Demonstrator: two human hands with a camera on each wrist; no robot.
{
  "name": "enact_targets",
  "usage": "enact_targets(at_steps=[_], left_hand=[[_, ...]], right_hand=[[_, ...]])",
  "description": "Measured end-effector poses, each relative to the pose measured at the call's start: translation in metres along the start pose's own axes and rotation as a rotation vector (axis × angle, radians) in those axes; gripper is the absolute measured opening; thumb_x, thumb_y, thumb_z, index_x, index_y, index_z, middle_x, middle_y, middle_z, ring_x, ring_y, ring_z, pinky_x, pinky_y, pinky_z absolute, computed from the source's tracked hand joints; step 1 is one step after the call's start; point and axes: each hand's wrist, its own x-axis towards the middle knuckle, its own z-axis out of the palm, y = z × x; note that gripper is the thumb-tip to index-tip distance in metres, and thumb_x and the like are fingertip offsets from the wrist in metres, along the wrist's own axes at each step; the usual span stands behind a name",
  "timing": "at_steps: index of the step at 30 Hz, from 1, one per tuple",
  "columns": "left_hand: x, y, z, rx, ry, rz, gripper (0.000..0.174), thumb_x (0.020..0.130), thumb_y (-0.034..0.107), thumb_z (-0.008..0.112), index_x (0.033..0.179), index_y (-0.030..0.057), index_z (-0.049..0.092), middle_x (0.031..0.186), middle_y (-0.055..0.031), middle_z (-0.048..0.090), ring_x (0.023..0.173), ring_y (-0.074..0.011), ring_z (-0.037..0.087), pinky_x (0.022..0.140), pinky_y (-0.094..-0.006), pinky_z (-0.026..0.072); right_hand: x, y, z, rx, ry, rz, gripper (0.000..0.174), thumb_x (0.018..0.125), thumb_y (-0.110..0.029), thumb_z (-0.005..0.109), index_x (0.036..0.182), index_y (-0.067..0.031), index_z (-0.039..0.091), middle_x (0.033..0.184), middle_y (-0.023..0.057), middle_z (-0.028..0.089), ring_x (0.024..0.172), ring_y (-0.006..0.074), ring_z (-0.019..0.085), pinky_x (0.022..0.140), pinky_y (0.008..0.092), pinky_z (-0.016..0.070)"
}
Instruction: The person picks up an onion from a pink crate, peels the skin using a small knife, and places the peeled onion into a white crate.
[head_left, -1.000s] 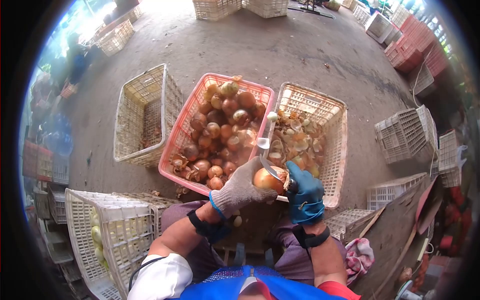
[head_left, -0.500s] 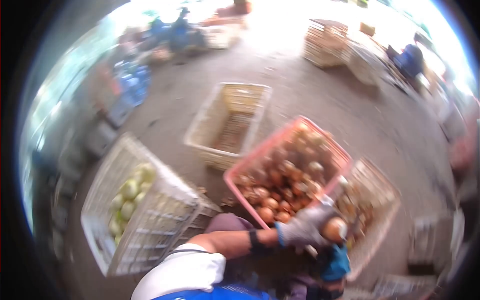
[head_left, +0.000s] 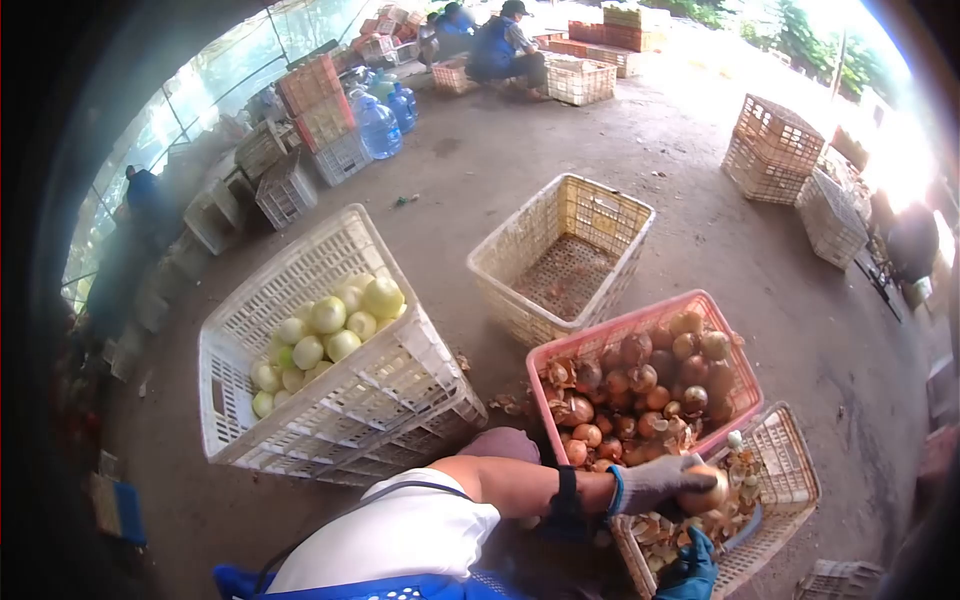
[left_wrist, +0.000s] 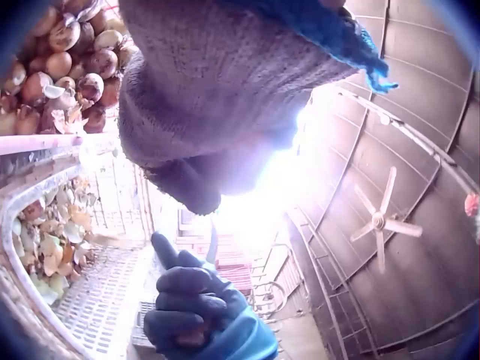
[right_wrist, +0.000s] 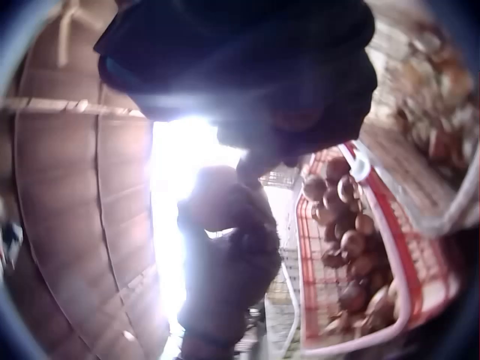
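Observation:
In the head view my left hand (head_left: 655,482), in a grey knit glove, grips a brown-skinned onion (head_left: 706,492) above a crate of onion skins (head_left: 795,455). My right hand (head_left: 690,572), in a blue glove, holds a knife (head_left: 744,528) whose curved blade points away beside the onion. The left wrist view has the right hand (left_wrist: 196,304) with its fingers curled and the blade (left_wrist: 213,244) rising past them; the handle is hidden in the fist. Unpeeled onions (head_left: 640,385) fill a pink crate (head_left: 562,345) next to the skins.
To the left stands a white crate (head_left: 345,420) with peeled onions (head_left: 325,320) in it. A bare-bottomed crate (head_left: 560,275) sits beyond the pink one. Further off are blue water jugs (head_left: 378,128), stacked crates (head_left: 775,150) and a seated person (head_left: 500,48).
The head view has swung left, bringing the peeled onions into sight. The knife blade, across the onion one second ago, is now apart from it; the left hand still grips the onion.

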Motion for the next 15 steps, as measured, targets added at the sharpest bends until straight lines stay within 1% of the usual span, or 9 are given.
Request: enact_targets(at_steps=[1, 2, 3, 4, 5, 7, 9, 11, 15], left_hand=[[0.008, -0.005, -0.012, -0.040, -0.088, 0.023, 0.057, 0.091, 0.050, 0.074, 0.126, 0.0082, 0.058, 0.103, -0.0051, 0.067, 0.083, -0.0132, 0.065, 0.070, -0.0306, 0.0583], [0.017, -0.012, -0.027, -0.081, -0.177, 0.042, 0.063, 0.091, 0.056, 0.073, 0.130, 0.0078, 0.059, 0.108, -0.0064, 0.069, 0.090, -0.0150, 0.067, 0.077, -0.0315, 0.0603], [0.017, -0.009, -0.023, -0.133, -0.177, 0.056, 0.064, 0.091, 0.056, 0.073, 0.131, 0.0080, 0.058, 0.110, -0.0073, 0.069, 0.092, -0.0172, 0.068, 0.078, -0.0326, 0.0608], [0.017, -0.006, -0.020, -0.185, -0.178, 0.070, 0.064, 0.092, 0.056, 0.073, 0.132, 0.0081, 0.058, 0.112, -0.0083, 0.070, 0.094, -0.0194, 0.069, 0.080, -0.0338, 0.0612], [-0.004, 0.016, -0.010, -0.264, -0.080, -0.008, 0.064, 0.091, 0.053, 0.075, 0.134, 0.0084, 0.056, 0.115, -0.0094, 0.070, 0.099, -0.0218, 0.071, 0.082, -0.0355, 0.0617], [-0.001, 0.019, -0.010, -0.243, -0.132, 0.098, 0.071, 0.089, 0.042, 0.081, 0.142, 0.0092, 0.048, 0.127, -0.0116, 0.065, 0.111, -0.0258, 0.069, 0.090, -0.0403, 0.0622], [-0.012, 0.034, 0.005, -0.123, -0.011, 0.094, 0.082, 0.086, 0.035, 0.086, 0.149, 0.0109, 0.040, 0.138, -0.0129, 0.058, 0.121, -0.0276, 0.065, 0.096, -0.0424, 0.0608], [-0.017, 0.040, 0.009, -0.042, -0.031, 0.090, 0.085, 0.085, 0.035, 0.086, 0.151, 0.0115, 0.038, 0.142, -0.0130, 0.055, 0.123, -0.0279, 0.063, 0.098, -0.0432, 0.0605], [-0.020, 0.039, 0.014, 0.005, -0.025, 0.117, 0.083, 0.084, 0.033, 0.087, 0.149, 0.0101, 0.041, 0.139, -0.0131, 0.057, 0.123, -0.0279, 0.063, 0.098, -0.0433, 0.0606]], right_hand=[[0.003, 0.013, 0.000, -0.008, 0.009, 0.014, 0.017, 0.100, -0.015, 0.065, 0.113, -0.0090, 0.075, 0.089, 0.0049, 0.069, 0.071, 0.0146, 0.064, 0.058, 0.0291, 0.0507], [0.008, 0.028, -0.001, -0.053, 0.004, -0.096, 0.019, 0.102, -0.016, 0.066, 0.117, -0.0088, 0.073, 0.084, 0.0022, 0.068, 0.068, 0.0123, 0.063, 0.057, 0.0271, 0.0487], [0.001, 0.017, 0.012, -0.099, 0.013, -0.205, 0.022, 0.103, -0.018, 0.066, 0.122, -0.0085, 0.072, 0.079, -0.0005, 0.066, 0.066, 0.0101, 0.061, 0.057, 0.0250, 0.0467], [-0.018, -0.004, 0.026, -0.128, 0.067, -0.210, 0.022, 0.103, -0.018, 0.066, 0.121, -0.0078, 0.072, 0.079, -0.0007, 0.065, 0.066, 0.0099, 0.060, 0.057, 0.0256, 0.0463], [-0.035, -0.023, 0.037, -0.164, 0.129, -0.212, 0.022, 0.102, -0.019, 0.067, 0.121, -0.0071, 0.072, 0.079, -0.0008, 0.064, 0.065, 0.0096, 0.059, 0.057, 0.0262, 0.0459], [-0.041, -0.026, 0.037, -0.217, 0.183, -0.275, 0.021, 0.102, -0.018, 0.067, 0.119, -0.0064, 0.072, 0.078, -0.0007, 0.063, 0.064, 0.0086, 0.057, 0.059, 0.0264, 0.0462], [-0.034, -0.011, 0.024, -0.338, 0.147, -0.314, 0.022, 0.102, -0.017, 0.067, 0.118, -0.0038, 0.072, 0.086, 0.0055, 0.070, 0.074, 0.0121, 0.064, 0.068, 0.0290, 0.0512], [-0.039, -0.016, 0.024, -0.359, 0.149, -0.395, 0.023, 0.101, -0.016, 0.067, 0.120, -0.0022, 0.072, 0.095, 0.0104, 0.073, 0.083, 0.0160, 0.068, 0.075, 0.0311, 0.0535], [-0.044, -0.024, 0.026, -0.327, 0.112, -0.394, 0.024, 0.100, -0.013, 0.067, 0.120, -0.0005, 0.071, 0.112, 0.0181, 0.075, 0.098, 0.0247, 0.072, 0.087, 0.0358, 0.0554]])
